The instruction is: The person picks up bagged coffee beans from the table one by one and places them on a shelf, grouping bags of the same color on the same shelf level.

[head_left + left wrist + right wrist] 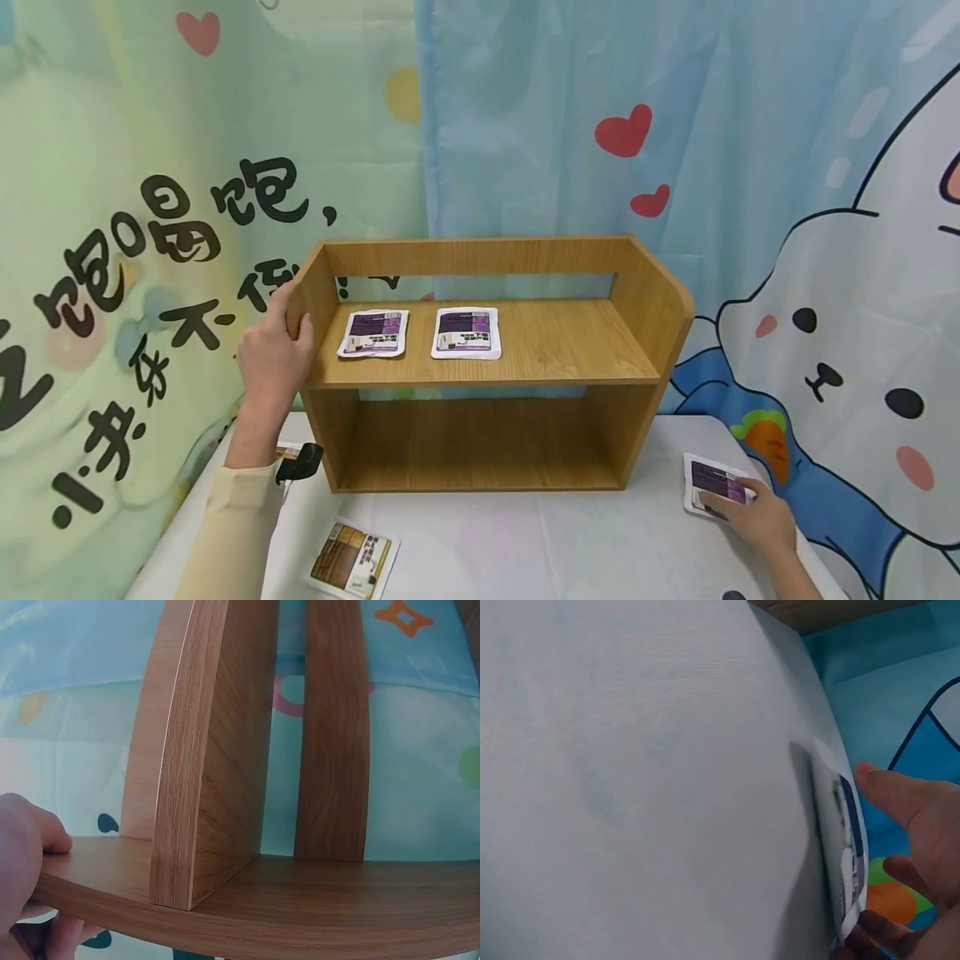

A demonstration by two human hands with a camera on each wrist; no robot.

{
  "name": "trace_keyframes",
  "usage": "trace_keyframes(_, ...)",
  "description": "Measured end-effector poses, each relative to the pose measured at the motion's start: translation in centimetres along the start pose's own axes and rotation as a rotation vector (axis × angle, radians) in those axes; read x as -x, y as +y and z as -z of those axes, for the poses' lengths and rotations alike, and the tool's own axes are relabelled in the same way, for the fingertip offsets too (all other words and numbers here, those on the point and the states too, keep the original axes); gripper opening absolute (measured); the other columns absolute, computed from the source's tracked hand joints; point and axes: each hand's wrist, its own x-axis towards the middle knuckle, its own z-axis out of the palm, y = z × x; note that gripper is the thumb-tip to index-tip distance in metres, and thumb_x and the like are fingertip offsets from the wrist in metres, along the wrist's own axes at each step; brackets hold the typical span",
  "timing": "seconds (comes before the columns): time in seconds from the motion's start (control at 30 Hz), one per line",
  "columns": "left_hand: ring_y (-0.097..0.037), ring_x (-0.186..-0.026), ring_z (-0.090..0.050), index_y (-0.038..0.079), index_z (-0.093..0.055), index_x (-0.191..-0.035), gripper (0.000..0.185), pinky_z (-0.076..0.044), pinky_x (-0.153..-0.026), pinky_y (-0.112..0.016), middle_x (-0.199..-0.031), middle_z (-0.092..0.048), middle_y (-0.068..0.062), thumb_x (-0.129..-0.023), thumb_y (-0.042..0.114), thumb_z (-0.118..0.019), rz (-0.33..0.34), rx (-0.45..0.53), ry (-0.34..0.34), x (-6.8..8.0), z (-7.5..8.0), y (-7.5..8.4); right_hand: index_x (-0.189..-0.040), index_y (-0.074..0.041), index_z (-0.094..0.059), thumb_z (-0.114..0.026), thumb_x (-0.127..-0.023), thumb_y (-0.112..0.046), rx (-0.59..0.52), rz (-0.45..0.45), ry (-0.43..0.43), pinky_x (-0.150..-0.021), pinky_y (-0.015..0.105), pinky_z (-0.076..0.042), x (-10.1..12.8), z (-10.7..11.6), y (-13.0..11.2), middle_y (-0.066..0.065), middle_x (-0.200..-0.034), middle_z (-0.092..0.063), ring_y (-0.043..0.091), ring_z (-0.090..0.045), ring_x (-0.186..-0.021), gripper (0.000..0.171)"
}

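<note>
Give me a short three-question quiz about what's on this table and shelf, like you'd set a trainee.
1. How many purple packets lie on the upper board of the wooden shelf?
2. True or false: the left hand grips the shelf's left side panel.
3. Which packet does the right hand touch: A, the brown packet near the front edge; B, the purple packet on the table's right side?

Key:
1. Two, side by side.
2. True.
3. B.

A staged indoor set, not a lived-in room — cartoon rabbit curtains (825,250) hang close behind a white-clothed table (562,542) bearing a small wooden shelf (487,367).
</note>
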Motion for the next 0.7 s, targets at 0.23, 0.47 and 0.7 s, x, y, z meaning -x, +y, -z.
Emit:
trace_keyframes(0.23,-0.043,-0.069,-0.065,0.012,-0.051,-0.135,0.043,-0.052,-0.054,-0.050,-0.097,-0.068,-0.027,-0.093,0.015,-0.062,-0.013,-0.009,0.006,0.0,0.0,0.0,-0.138,0.011,-0.034,-0.079,-0.078,-0.042,-0.061,0.018,0.010,-0.102,0.066,-0.025,-0.3,-1.1,0.3,0.041,-0.133,-0.031,0.055,-0.029,-0.120,0.092)
trace_keyframes(0.47,-0.043,-0.068,-0.065,0.013,-0.051,-0.136,0.044,-0.051,-0.053,-0.050,-0.097,-0.068,-0.026,-0.093,0.015,-0.062,-0.014,-0.008,0.003,-0.3,0.0,0.1,-0.144,0.007,-0.028,-0.076,-0.084,-0.026,-0.204,0.136,-0.047,-0.103,0.067,-0.023,-0.3,-0.9,-0.1,0.040,-0.141,-0.024,0.056,-0.024,-0.125,0.084)
trace_keyframes(0.7,-0.043,-0.068,-0.064,0.012,-0.052,-0.134,0.042,-0.051,-0.053,-0.050,-0.095,-0.068,-0.027,-0.093,0.015,-0.061,-0.001,0.000,-0.003,0.0,0.1,0.1,-0.147,0.003,-0.026,-0.076,-0.084,-0.024,-0.263,0.113,-0.104,-0.103,0.065,-0.026,1.1,-0.5,-0.6,0.040,-0.144,-0.020,0.055,-0.025,-0.123,0.085)
